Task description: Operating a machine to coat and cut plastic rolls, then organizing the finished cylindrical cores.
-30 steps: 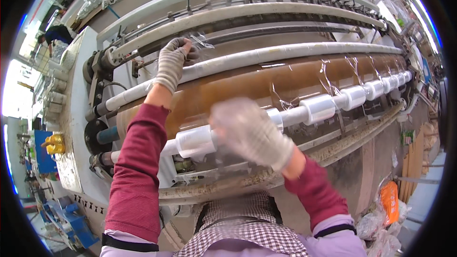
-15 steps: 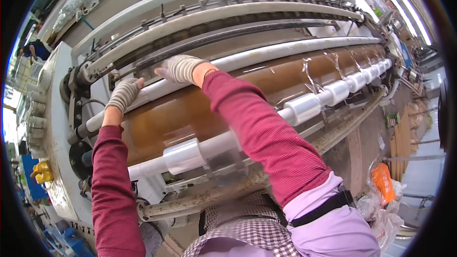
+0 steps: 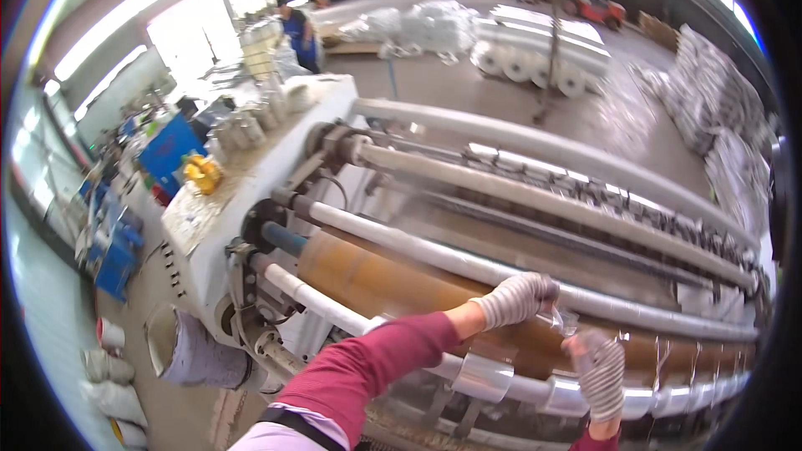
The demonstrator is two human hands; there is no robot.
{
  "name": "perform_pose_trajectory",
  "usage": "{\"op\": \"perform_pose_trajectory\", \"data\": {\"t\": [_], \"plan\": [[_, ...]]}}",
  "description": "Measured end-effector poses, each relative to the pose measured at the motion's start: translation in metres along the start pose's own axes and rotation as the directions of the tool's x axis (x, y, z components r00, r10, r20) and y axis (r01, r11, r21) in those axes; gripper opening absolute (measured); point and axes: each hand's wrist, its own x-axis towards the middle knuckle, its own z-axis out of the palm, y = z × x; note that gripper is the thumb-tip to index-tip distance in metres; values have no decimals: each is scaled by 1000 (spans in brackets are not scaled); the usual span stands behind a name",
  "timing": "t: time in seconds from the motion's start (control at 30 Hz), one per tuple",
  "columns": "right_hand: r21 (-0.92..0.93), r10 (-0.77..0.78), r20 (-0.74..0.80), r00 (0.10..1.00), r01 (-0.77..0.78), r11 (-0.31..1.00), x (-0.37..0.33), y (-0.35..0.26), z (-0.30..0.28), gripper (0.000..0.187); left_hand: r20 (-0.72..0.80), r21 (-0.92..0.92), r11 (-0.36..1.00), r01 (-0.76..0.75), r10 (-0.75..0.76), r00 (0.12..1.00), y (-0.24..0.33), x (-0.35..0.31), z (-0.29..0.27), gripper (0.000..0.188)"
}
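As the brown roller (image 3: 393, 282) is reached over by the left hand (image 3: 516, 299), its fingers curled, clear film (image 3: 563, 318) is suspended between it and the blurred right hand (image 3: 598, 372); whether either pinches it cannot be told. If pulled unevenly, the film could be torn.

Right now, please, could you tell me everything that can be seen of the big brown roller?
The brown roller is a long, thick cylinder, smooth and slightly glossy; its material is unclear. It lies lengthwise along the machine, with a blue-green shaft at its left end. A white roller runs along its far side, clear film rolls along its near side. The gloved left hand and right hand hide part of it; whether they touch it is unclear.
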Motion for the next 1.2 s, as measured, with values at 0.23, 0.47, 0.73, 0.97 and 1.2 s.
{"op": "perform_pose_trajectory", "data": {"t": [0.23, 0.47, 0.73, 0.97, 1.2], "plan": [[-657, -375, 524, 765, 643, 393, 73, 53, 59, 44, -530, -799, 598, -71, -643, 553, -27, 34, -34, 5], [-289, -96, 805, 585, 528, 798, 174, 21, 47, 33, -590, 95, 992, 86, -13, 807, 51, -16, -20, 10], [-219, -404, -258, 877, 355, 909, 79, 59, -123, 26, 314, 245, 890, -385, 302, 900, 85, 26, 44, 48], [-384, -33, 169, 985, 96, 918, -31, 60, -114, 30, 288, 115, 921, -372, 328, 900, 74, 81, 98, 16], [-491, 173, 612, 771, 200, 848, 6, 61, -100, 31, 48, -780, 574, 249, -342, 939, 24, 156, 79, 16]]}}
